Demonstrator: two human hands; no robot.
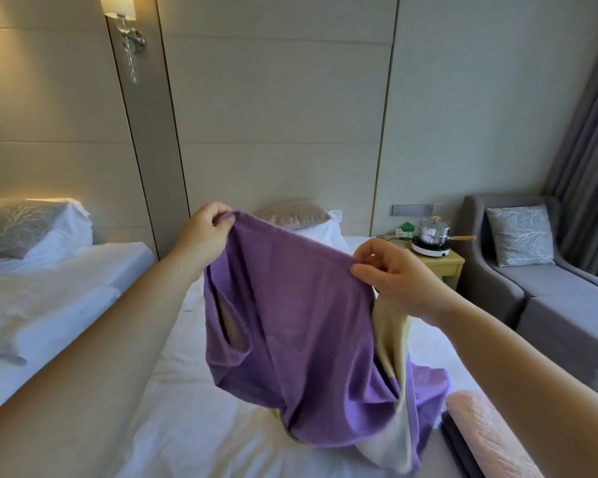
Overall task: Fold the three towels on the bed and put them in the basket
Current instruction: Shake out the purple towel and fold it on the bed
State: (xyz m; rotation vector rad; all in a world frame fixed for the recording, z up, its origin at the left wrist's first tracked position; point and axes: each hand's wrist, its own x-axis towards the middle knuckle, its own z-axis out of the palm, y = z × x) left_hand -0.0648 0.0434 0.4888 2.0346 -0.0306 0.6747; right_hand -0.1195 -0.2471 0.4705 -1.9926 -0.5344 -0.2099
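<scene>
"Holding what right now?"

"My left hand point(210, 232) and right hand point(396, 276) each pinch a top corner of the purple ribbed cloth towel point(290, 322), fingers curled on its hem. It hangs over the white-sheeted bed point(194, 426), its tail bunched on the sheet."

"Next?"

"I'd level both corners, stretch the hem taut, then bring them together, edges matched."

Towel point(290, 322) hangs between left hand point(206, 232) and right hand point(399, 277), over the bed point(194, 426). Pillow point(292, 215) behind it. Second bed point(66, 270) lies left. Right of the pillow stands a nightstand point(442, 267) with a pot point(434, 231) on it, and an armchair point(497, 281) further right.
</scene>
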